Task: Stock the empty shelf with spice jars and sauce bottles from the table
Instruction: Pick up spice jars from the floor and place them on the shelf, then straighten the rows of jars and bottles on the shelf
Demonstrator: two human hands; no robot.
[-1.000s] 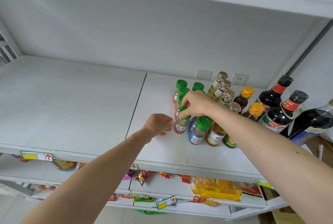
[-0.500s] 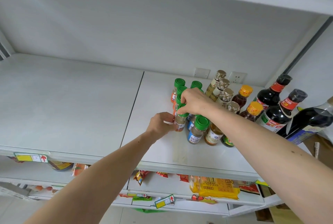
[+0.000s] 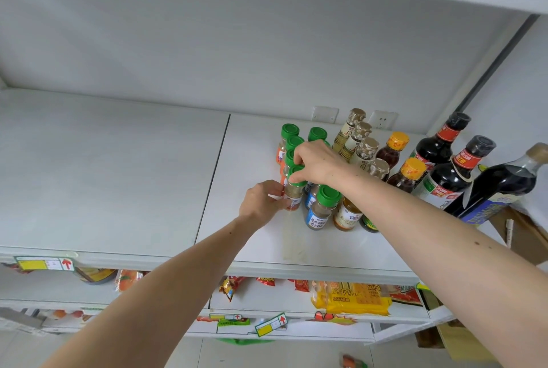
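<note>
We had both hands on one spice jar [image 3: 293,194] on the white shelf [image 3: 118,178]. Our right hand [image 3: 318,161] came over the top, its grip clamped on the jar's green cap [image 3: 297,175]. Our left hand [image 3: 262,203] came in from the shelf's front edge, fingers closed around the lower body of the same jar at its label. The jar stood upright, or nearly so, at the front left of the group of goods, roughly midway between the shelf's front and back edges; we could not tell whether its base touched the shelf.

Behind it three more green-capped jars [image 3: 290,130] ran in a line toward the back edge. Just to its right stood a blue-labelled jar [image 3: 321,210] with a green cap, nearest the front edge, with a second blue-labelled jar partly hidden behind it. Next to that was a small bottle of amber liquid [image 3: 347,215], partly hidden by our right forearm. Further right a row of foil-topped bottles [image 3: 354,130] ran to the back edge, then two dark bottles with orange caps [image 3: 396,148]. Toward the right end of the shelf stood two tall dark sauce bottles [image 3: 441,145] with red neck bands, and a larger dark bottle [image 3: 504,184] leaned in from the right edge of the view.

The left part of the shelf, past the seam between its panels, carried nothing. Below the front edge, a lower shelf [image 3: 281,296] held snack packets, among them a yellow packet [image 3: 351,298].
</note>
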